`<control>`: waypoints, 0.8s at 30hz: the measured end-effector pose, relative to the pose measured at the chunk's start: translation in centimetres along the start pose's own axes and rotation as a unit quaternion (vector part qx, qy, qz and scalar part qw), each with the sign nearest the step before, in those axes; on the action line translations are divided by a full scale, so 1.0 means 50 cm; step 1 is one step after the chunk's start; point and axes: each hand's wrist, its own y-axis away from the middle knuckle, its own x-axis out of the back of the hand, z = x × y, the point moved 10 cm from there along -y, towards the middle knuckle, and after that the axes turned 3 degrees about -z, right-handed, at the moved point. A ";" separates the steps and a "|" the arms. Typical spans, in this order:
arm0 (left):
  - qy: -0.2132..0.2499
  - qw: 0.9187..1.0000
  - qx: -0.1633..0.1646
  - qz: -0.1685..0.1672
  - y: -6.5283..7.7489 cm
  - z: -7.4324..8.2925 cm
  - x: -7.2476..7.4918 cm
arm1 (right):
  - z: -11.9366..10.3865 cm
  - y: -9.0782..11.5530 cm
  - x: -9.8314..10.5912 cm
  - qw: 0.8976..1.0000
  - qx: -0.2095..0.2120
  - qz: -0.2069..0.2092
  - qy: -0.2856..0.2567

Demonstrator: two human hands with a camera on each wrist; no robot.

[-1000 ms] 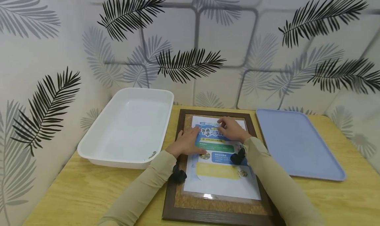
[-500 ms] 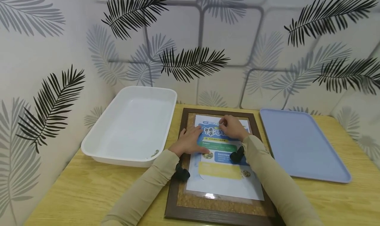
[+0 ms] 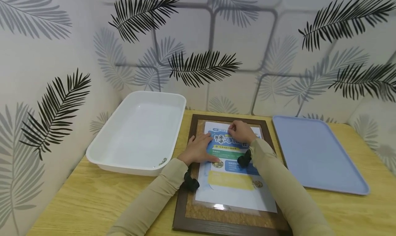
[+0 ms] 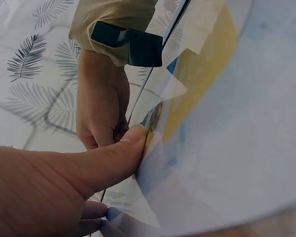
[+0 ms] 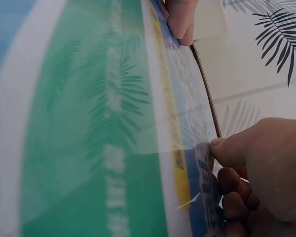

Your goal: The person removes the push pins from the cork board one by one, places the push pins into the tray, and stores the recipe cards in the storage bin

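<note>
A printed poster [image 3: 232, 197] under a clear, glossy sheet lies on a brown-framed cork board [image 3: 199, 212]. My left hand [image 3: 198, 150] rests across the poster's left edge with its fingers spread and its thumb pointing inward. In the left wrist view its thumb [image 4: 113, 160] lies along the glossy surface. My right hand [image 3: 242, 132] is near the poster's top, over the large blue lettering, fingers curled. The right wrist view shows its thumb tip [image 5: 218, 143] right at the sheet, with the other fingers [image 5: 234, 197] bent beneath; I cannot tell if something small is between them.
A deep white tub [image 3: 139, 132] stands left of the board, its near right corner by my left sleeve [image 3: 154, 194]. To the right lies a flat light-blue tray [image 3: 315, 150]. Both are on the wooden table [image 3: 77, 205], and a leaf-patterned wall [image 3: 191, 29] rises behind it.
The head view has shifted slightly, so everything sits a little further right in it. My left hand stays on the poster's left edge; my right hand stays near the top, its wrist slightly turned.
</note>
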 end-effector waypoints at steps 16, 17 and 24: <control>-0.011 1.000 -0.009 0.003 0.005 0.005 0.011 | 0.016 -0.014 -0.003 0.999 -0.021 -0.019 -0.030; -0.009 1.000 -0.009 0.004 0.005 0.006 0.011 | 0.016 -0.013 -0.004 0.999 -0.020 -0.020 -0.029; -0.007 1.000 -0.007 0.002 0.005 0.004 0.009 | 0.013 -0.009 -0.011 0.999 -0.017 -0.022 -0.024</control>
